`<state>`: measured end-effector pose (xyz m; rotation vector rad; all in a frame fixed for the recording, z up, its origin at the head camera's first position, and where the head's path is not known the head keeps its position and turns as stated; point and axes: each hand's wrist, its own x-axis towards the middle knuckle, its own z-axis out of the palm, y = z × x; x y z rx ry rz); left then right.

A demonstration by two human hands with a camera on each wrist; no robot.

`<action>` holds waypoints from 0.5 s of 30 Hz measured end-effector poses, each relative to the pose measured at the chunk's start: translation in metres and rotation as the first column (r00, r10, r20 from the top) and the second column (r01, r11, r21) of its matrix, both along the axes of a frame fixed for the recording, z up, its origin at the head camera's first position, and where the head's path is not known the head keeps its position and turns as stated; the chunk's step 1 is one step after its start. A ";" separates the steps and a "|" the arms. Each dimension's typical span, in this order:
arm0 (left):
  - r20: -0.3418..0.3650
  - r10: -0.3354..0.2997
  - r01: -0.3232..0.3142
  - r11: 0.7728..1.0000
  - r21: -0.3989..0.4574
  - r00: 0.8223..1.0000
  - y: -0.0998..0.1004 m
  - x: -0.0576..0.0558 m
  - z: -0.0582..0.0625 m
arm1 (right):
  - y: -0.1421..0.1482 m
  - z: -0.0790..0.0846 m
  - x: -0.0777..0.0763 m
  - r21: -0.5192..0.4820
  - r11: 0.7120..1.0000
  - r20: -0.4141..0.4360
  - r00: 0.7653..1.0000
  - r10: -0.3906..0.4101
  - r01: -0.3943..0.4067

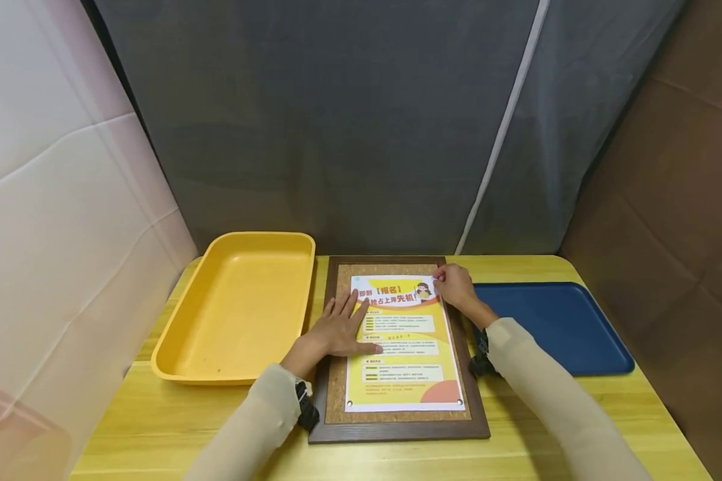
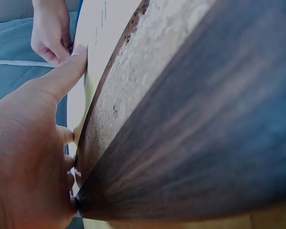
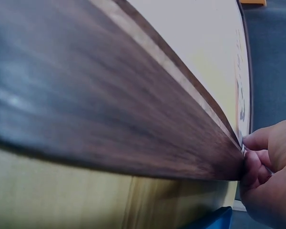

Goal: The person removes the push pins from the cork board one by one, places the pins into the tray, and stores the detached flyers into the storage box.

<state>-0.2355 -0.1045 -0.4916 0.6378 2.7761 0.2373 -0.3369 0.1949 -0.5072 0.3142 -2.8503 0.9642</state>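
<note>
A yellow-and-white printed poster (image 1: 402, 394) lies on a cork board (image 1: 337, 394) with a dark brown wooden frame (image 1: 397, 431). Small silvery thumbtacks (image 1: 460, 402) sit at the poster's two lower corners. My left hand (image 1: 339, 331) rests spread on the poster's left side, thumb pointing right across the print; the left wrist view shows this hand (image 2: 24, 138) at the frame's edge. At the poster's upper right corner, my right hand (image 1: 455, 286) has thumb and fingertips pinched on what looks like a thumbtack, mostly hidden. In the right wrist view, the fingertips (image 3: 255, 140) meet right by the frame.
A deep yellow tray (image 1: 234, 321) stands left of the board, with a few dark specks near its front. To the right lies a shallow blue tray (image 1: 553, 327), partly behind my right forearm. A grey curtain (image 1: 337, 133) hangs behind the wooden table (image 1: 156, 427).
</note>
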 end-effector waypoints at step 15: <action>0.026 -0.001 0.002 0.999 -0.050 1.000 0.001 0.000 0.003 | 0.004 0.004 -0.009 -0.002 1.000 0.105 0.994 -0.023 0.023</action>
